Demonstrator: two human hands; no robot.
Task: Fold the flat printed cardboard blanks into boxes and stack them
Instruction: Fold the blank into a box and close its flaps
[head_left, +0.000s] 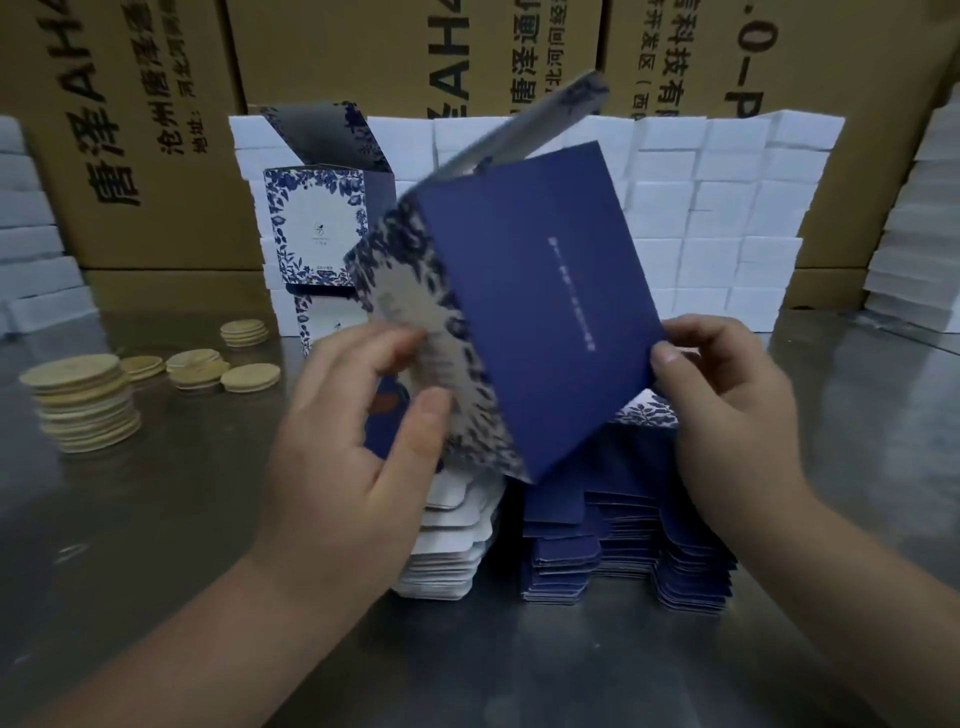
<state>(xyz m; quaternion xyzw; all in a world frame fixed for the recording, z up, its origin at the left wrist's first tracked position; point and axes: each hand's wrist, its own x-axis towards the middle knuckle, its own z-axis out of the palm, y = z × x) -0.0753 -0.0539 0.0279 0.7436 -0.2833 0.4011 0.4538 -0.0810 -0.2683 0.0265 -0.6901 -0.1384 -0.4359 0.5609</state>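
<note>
So the person's got one blank (530, 291) up in the air over the middle of the table (156, 545), tilted, already popped partway into a sleeve shape. You can see a plain navy panel with a thin line of print facing us and a blue-and-white floral panel on its left, with a flap sticking up at the far end. The left hand (363, 415) grips the floral side, thumb on the front, fingers tucked behind. The right hand (727, 395) pinches the right edge of the navy panel, thumb on top. Right underneath, on the near part of the table, sit the flat blanks: a navy pile (623, 545) and just left of it a pile showing its white side (447, 545). Further back on the left there's a finished box (317, 228) standing upright with its lid flap open, sitting on top of another box (311, 322). Behind all that is a wall of white foam blocks (727, 208), then big brown cartons (156, 130) with black lettering. Off to the left are little stacks of pale round discs (83, 405).
</note>
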